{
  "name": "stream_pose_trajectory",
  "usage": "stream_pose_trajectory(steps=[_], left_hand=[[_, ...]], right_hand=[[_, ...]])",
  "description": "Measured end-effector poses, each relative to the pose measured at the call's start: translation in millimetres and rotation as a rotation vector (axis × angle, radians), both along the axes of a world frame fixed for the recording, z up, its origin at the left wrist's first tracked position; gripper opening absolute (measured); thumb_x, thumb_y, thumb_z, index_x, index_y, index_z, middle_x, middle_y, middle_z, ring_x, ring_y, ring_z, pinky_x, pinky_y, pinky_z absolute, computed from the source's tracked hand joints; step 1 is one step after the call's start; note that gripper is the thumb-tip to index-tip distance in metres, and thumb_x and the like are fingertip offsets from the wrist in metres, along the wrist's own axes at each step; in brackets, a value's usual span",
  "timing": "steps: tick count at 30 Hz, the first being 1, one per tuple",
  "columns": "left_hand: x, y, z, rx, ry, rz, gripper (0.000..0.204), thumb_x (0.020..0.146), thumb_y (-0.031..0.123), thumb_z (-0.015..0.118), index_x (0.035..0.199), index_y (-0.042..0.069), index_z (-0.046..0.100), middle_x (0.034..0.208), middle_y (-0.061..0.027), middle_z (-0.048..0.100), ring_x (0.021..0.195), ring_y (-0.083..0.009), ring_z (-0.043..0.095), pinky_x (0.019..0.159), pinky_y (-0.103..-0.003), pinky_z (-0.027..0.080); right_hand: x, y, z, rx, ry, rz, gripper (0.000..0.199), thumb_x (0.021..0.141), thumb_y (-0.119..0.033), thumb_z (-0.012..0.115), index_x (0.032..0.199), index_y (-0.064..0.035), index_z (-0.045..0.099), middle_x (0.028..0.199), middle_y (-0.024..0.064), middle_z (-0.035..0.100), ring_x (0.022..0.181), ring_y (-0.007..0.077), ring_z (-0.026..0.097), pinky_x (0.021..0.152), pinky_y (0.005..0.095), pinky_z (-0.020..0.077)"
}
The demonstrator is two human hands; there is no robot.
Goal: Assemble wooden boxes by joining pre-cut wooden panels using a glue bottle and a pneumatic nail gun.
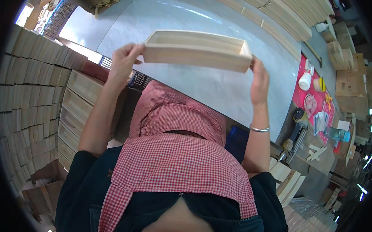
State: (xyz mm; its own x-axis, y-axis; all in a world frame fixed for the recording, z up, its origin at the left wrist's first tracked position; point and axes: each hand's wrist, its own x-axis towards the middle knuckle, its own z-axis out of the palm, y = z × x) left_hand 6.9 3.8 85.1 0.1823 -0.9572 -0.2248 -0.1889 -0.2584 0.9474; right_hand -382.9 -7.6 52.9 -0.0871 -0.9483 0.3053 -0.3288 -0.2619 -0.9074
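Note:
Between my two hands is a long, shallow box of pale bare wood (197, 58), held by its short ends above the table. My left hand (126, 59) grips the left end, thumb and fingers closed on it. At the opposite end my right hand (259, 80) is closed on the corner, its fingertips partly hidden behind the wood. The box's open top faces up and away from me, and part of its inside shows. Beneath it lies the pale grey, shiny table top (187, 89).
Stacked wooden boxes (80, 105) and tall piles of wood pieces (34, 76) stand at my left. Long wooden strips (277, 14) lie at the far right. A pink cloth (299, 87) bears a white bottle (305, 81); near it are a power tool (293, 133) and a clear bottle (336, 134).

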Motion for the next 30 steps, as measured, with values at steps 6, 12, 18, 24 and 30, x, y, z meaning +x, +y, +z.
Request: stream_pose_trajectory(steps=[6,12,18,24,30], left_hand=[[-0.8,-22.1,4.0,0.138,0.263,-0.019,0.041,0.102,0.040,0.057,0.100,-0.001,0.065,0.095,-0.0085,0.060,0.087,-0.0165,0.058,0.076,-0.027,0.048],[-12.0,-20.3,-12.0,0.209,0.373,-0.101,0.042,0.104,0.039,0.053,0.103,-0.001,0.063,0.095,-0.0091,0.059,0.087,-0.0163,0.058,0.075,-0.027,0.048],[-18.1,-28.1,-23.3,0.178,0.315,-0.199,0.046,0.104,0.038,0.053,0.114,-0.006,0.062,0.100,-0.0105,0.058,0.089,-0.0176,0.059,0.078,-0.029,0.051],[-27.8,-38.4,-23.9,0.185,0.346,-0.156,0.041,0.104,0.032,0.054,0.112,-0.007,0.063,0.097,-0.0100,0.058,0.087,-0.0182,0.059,0.082,-0.030,0.053],[-32.3,-52.3,-10.0,0.156,0.370,-0.170,0.039,0.104,0.031,0.055,0.115,-0.006,0.063,0.098,-0.0096,0.059,0.089,-0.0186,0.060,0.084,-0.030,0.053]], right_hand=[[-13.9,-4.2,39.1,0.320,-0.018,0.063,0.075,0.106,-0.058,0.030,0.112,0.0054,0.071,0.096,0.0145,0.070,0.083,0.0176,0.063,0.078,0.0275,0.0482],[-26.0,7.2,23.9,0.377,-0.079,-0.037,0.084,0.101,-0.068,0.031,0.109,0.0050,0.072,0.087,0.0109,0.068,0.076,0.0140,0.059,0.069,0.0261,0.0444],[-34.2,2.5,10.8,0.448,-0.068,-0.059,0.088,0.099,-0.071,0.031,0.112,0.0058,0.071,0.089,0.0116,0.069,0.078,0.0151,0.060,0.069,0.0274,0.0454],[-34.7,-7.4,7.6,0.455,-0.107,-0.096,0.086,0.100,-0.070,0.033,0.108,0.0067,0.072,0.086,0.0117,0.068,0.073,0.0157,0.058,0.064,0.0263,0.0448],[-37.7,-33.8,2.9,0.405,-0.103,-0.109,0.084,0.101,-0.067,0.035,0.103,0.0069,0.074,0.082,0.0113,0.067,0.070,0.0160,0.058,0.060,0.0257,0.0451]])
